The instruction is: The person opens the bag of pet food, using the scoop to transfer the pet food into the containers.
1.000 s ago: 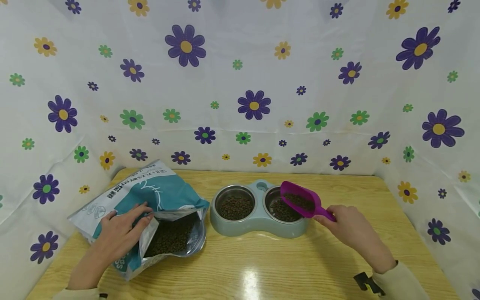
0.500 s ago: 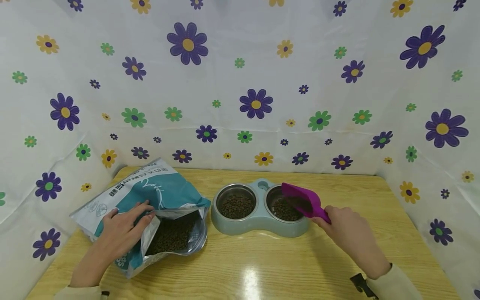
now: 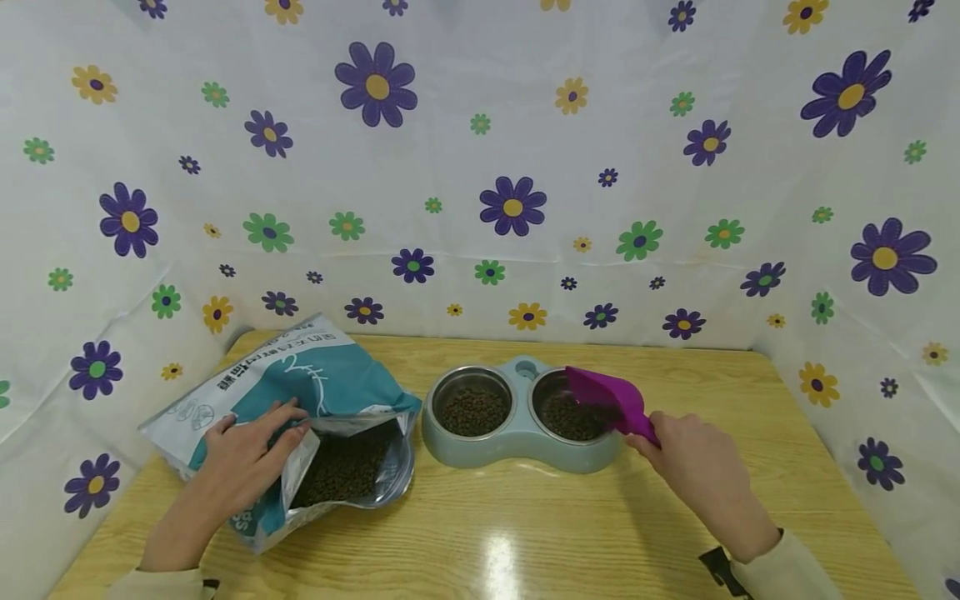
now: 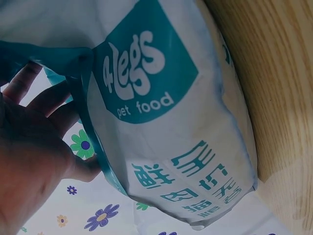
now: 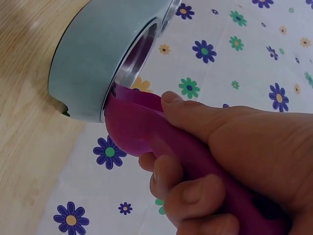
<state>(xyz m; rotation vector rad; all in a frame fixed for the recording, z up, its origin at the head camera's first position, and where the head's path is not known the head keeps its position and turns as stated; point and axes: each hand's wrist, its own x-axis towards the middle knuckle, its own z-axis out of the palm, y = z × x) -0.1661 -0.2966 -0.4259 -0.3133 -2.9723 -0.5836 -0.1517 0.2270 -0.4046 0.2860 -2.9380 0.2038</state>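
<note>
A magenta scoop [image 3: 609,393] is gripped by its handle in my right hand [image 3: 697,458]. It tilts over the right steel bowl [image 3: 547,387], and dark kibble shows at its low side. In the right wrist view, the scoop's rounded end [image 5: 129,125] is at the bowl's rim. Toward the left lies an opened teal and white pet food bag [image 3: 341,379], its mouth facing me and brown kibble [image 3: 348,467] inside. My left hand [image 3: 243,462] rests on it beside the mouth. The left wrist view shows fingers and thumb spread apart, tips partly hidden behind the bag's edge [image 4: 83,98].
A pale blue-green double feeder [image 3: 517,450] bears both bowls. The left steel bowl [image 3: 435,396] also contains kibble. All stands on a wood-grain table [image 3: 450,533], with a flower-print cloth [image 3: 420,158] behind and at both sides.
The scoop has rolled over toward the right bowl, hiding most of its inside, and the kibble in it has shifted to the low side. My left hand stays on the bag.
</note>
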